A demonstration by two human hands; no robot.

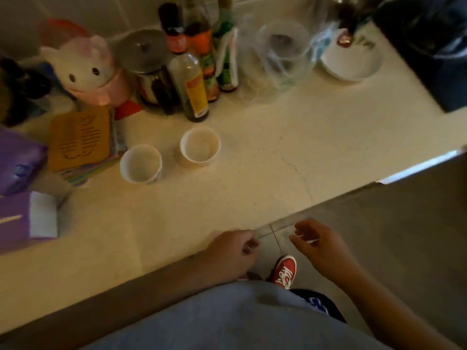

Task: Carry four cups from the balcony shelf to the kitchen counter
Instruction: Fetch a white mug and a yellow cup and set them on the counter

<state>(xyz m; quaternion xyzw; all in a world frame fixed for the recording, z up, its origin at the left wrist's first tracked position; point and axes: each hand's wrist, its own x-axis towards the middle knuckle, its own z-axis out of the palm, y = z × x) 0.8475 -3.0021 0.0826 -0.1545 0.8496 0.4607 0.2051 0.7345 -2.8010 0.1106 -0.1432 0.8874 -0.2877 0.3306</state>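
Two pale paper cups stand upright and empty on the cream kitchen counter (252,173): one cup (140,163) to the left, the other cup (200,147) a little farther back and to its right. They stand apart, not touching. My left hand (233,255) hovers at the counter's front edge, fingers loosely curled, holding nothing. My right hand (321,245) hangs just past the edge over the floor, fingers apart and empty. Both hands are well in front of the cups.
Behind the cups stand several sauce bottles (194,89), a steel pot (146,61), a cat-shaped plush (83,69), a clear plastic bag (280,54) and a white bowl (351,61). Purple boxes (20,188) and an orange packet (79,137) crowd the left. A dark appliance (434,46) sits far right.
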